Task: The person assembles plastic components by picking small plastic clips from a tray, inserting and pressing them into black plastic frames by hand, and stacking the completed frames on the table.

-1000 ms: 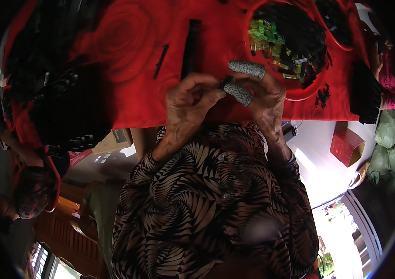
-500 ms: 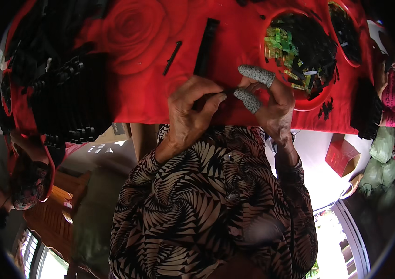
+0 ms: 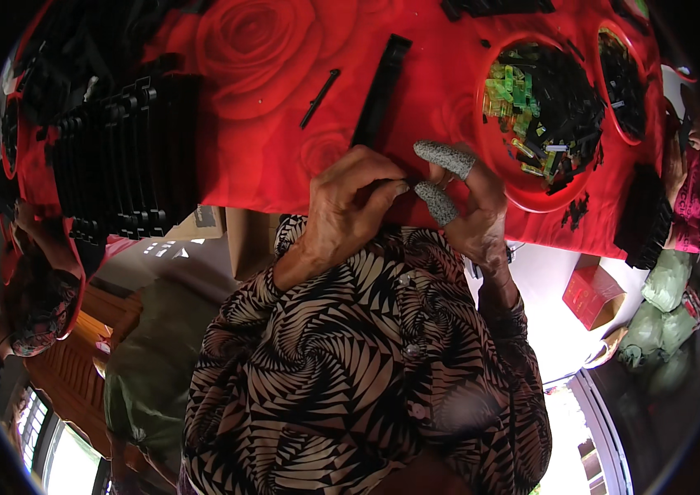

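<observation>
Letters, seemingly, on pink cloth (image 3: 694,202); unreadable.

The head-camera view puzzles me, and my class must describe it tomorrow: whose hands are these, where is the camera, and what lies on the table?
There is no machine here: these are a person's bare left hand and right hand, seen from above by a wide fisheye camera worn on the head, so straight edges bend. Grey speckled finger covers sit on the right thumb and forefinger.

On the red rose-patterned tablecloth lie a long straight black bar, a thin black rod, a row of black strips at left, and a round red bowl of small green, yellow and black pieces.

The left fingertips look pinched; whether they hold something small cannot be told.
</observation>
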`<control>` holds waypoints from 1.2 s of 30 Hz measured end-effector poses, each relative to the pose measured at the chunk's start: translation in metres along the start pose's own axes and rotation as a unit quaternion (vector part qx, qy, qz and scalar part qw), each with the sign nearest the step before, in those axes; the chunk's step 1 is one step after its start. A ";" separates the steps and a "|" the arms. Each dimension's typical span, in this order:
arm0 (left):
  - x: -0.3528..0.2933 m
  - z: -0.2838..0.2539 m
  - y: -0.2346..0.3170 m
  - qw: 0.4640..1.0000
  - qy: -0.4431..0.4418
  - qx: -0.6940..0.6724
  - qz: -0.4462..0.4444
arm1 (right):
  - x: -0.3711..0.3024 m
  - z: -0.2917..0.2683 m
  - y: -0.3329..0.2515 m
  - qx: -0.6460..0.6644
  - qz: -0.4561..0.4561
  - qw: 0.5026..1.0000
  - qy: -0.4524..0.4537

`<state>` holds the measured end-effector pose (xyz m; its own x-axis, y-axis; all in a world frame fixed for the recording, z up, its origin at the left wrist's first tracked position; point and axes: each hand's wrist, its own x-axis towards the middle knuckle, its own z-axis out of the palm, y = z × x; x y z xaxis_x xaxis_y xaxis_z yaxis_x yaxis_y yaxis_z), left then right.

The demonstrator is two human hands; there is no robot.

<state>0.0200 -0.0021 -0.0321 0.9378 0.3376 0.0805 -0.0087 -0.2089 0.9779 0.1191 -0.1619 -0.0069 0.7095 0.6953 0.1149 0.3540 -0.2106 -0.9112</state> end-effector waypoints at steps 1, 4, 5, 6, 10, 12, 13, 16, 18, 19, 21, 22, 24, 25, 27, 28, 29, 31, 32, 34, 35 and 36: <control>0.000 0.000 0.000 1.000 0.003 0.000 -0.001 | 0.001 0.000 -0.001 0.000 -0.001 1.000 -0.003; -0.001 -0.001 0.001 1.000 0.006 -0.022 -0.008 | 0.000 0.001 0.000 0.013 0.006 1.000 -0.021; 0.000 -0.001 0.003 1.000 0.007 -0.023 -0.013 | -0.003 0.003 0.005 0.025 0.010 1.000 -0.003; 0.000 -0.001 0.003 1.000 0.009 -0.022 -0.018 | -0.005 0.005 0.008 0.039 0.014 0.999 0.014; -0.002 -0.005 0.001 0.999 0.020 -0.021 -0.023 | -0.006 0.013 0.006 0.062 0.046 0.996 0.045; -0.004 -0.006 -0.001 0.980 0.072 0.167 0.075 | -0.007 0.015 0.008 0.117 0.084 0.988 0.053; -0.004 -0.007 0.000 0.980 0.075 0.167 0.074 | -0.005 0.013 0.012 0.130 0.087 0.986 0.058; -0.004 -0.009 0.003 0.964 0.096 0.249 0.003 | 0.003 -0.001 0.014 0.199 0.182 0.960 0.080; -0.004 -0.010 0.001 0.959 0.086 0.264 -0.054 | 0.004 -0.006 0.022 0.152 0.165 0.971 0.082; -0.005 -0.009 -0.001 0.959 0.088 0.263 -0.054 | 0.003 -0.007 0.024 0.151 0.163 0.972 0.080; -0.008 -0.007 -0.006 0.955 0.074 0.281 -0.065 | 0.002 -0.007 0.027 0.139 0.179 0.971 0.079; -0.008 -0.006 -0.008 0.955 0.074 0.281 -0.065 | 0.003 -0.006 0.024 0.139 0.180 0.971 0.079; -0.007 -0.004 -0.011 0.939 0.061 0.335 -0.046 | 0.007 -0.002 0.015 0.147 0.208 0.962 0.098; -0.005 -0.004 -0.012 0.940 0.060 0.334 -0.046 | 0.007 0.000 0.016 0.146 0.209 0.962 0.099; 0.002 -0.005 -0.009 0.938 0.047 0.339 -0.060 | 0.007 0.001 0.021 0.018 0.121 0.990 0.073; 0.004 -0.005 -0.008 0.938 0.045 0.340 -0.054 | 0.007 0.001 0.022 0.018 0.119 0.990 0.079; 0.005 -0.006 -0.008 0.942 0.053 0.326 -0.051 | 0.007 0.001 0.023 -0.024 0.094 0.991 0.091; 0.006 -0.009 -0.012 0.948 0.065 0.307 -0.046 | 0.013 0.001 0.024 -0.072 0.066 0.990 0.102; 0.006 -0.011 -0.015 0.962 0.081 0.254 -0.053 | 0.018 0.000 0.023 -0.060 0.062 0.989 0.122; 0.005 -0.012 -0.008 0.973 0.095 0.201 -0.061 | 0.024 0.000 0.024 -0.048 0.057 0.987 0.142; 0.008 -0.012 0.001 0.980 0.087 0.121 -0.135 | 0.029 0.000 0.025 -0.011 0.065 0.986 0.156; 0.009 -0.012 0.008 0.974 0.079 0.042 -0.208 | 0.035 0.002 0.024 0.029 0.071 0.983 0.168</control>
<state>0.0239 0.0105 -0.0211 0.7893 0.5447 -0.2833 0.3943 -0.0959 0.9140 0.1515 -0.1411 -0.0260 0.9142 0.3926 0.1003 0.2086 -0.2437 -0.9471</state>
